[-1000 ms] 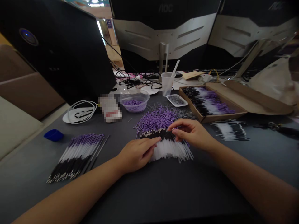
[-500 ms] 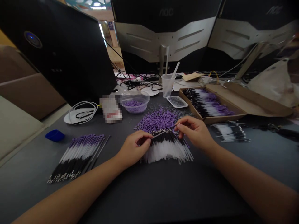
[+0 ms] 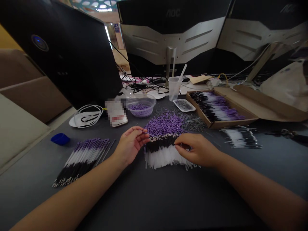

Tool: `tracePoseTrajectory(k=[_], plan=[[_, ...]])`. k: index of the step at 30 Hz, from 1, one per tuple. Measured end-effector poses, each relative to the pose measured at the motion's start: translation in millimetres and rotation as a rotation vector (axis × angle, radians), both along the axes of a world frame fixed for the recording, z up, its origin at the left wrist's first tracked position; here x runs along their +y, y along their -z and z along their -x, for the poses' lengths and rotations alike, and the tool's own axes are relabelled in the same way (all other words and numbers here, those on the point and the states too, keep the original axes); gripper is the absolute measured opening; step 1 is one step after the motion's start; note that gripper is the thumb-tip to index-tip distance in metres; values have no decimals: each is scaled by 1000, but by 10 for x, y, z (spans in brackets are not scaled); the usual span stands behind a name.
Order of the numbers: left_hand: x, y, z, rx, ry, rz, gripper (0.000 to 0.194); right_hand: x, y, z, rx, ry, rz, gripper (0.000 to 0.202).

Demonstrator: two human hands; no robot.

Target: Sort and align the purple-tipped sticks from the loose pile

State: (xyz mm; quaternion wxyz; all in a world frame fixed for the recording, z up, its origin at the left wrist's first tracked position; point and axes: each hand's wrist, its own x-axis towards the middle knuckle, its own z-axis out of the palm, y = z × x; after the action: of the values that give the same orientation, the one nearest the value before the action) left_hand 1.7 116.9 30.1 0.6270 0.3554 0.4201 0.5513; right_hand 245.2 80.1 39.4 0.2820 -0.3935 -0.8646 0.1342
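Note:
My left hand (image 3: 131, 144) pinches a thin, pale stick (image 3: 155, 136) between thumb and index finger, its other fingers half curled. The stick points right, over a bundle of black-and-white sticks (image 3: 166, 155) with metallic tips. At the right part of this bundle, my right hand (image 3: 199, 149) has thumb and fingertips pressed together; what they grip, if anything, is hidden. Directly behind the bundle lies a heap of small purple tubes (image 3: 166, 123). To the left, sticks with purple, white and black sections (image 3: 83, 160) lie in a slanted row.
A clear bowl (image 3: 154, 104) holds purple pieces. Behind stand a plastic cup (image 3: 173, 88) and a small white tray (image 3: 193, 109). An open cardboard box (image 3: 214, 124) of sticks, a smaller stick pile (image 3: 242, 138), a blue cup-like object (image 3: 60, 139) and monitors surround the work area.
My left hand has moved left and up, the stick still in it. My right hand has let go of the stick's far end and come down to the black part of the bundle.

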Motion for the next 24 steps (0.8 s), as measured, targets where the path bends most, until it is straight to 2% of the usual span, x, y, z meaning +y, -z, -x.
tracePoseTrajectory(k=[3, 6, 11, 12, 15, 17, 19, 22, 24], plan=[[48, 16, 17, 93, -37, -92, 23, -37, -23, 27, -98, -34, -3, 13], [176, -36, 125, 205, -85, -160, 23, -50, -24, 21, -118, -47, -11, 16], [350, -339, 484, 571, -146, -257, 25, -38, -12, 5, -126, -28, -15, 16], [356, -414, 561, 695, -172, -288, 24, -39, -11, 8, -129, -31, -12, 16], [352, -589, 767, 1467, -220, -437, 28, -51, -7, 26, -150, -53, 2, 17], [364, -634, 884, 1787, -151, -433, 32, -59, 0, 37, -168, -62, 4, 18], [398, -612, 983, 1950, 9, -360, 32, -59, 10, 44, -181, -60, 5, 19], [455, -501, 1091, 2000, 286, -150, 26, -53, 18, 48, -186, -51, 18, 19], [471, -422, 1131, 1963, 400, -74, 19, -50, 15, 50, -185, -50, 27, 19]])
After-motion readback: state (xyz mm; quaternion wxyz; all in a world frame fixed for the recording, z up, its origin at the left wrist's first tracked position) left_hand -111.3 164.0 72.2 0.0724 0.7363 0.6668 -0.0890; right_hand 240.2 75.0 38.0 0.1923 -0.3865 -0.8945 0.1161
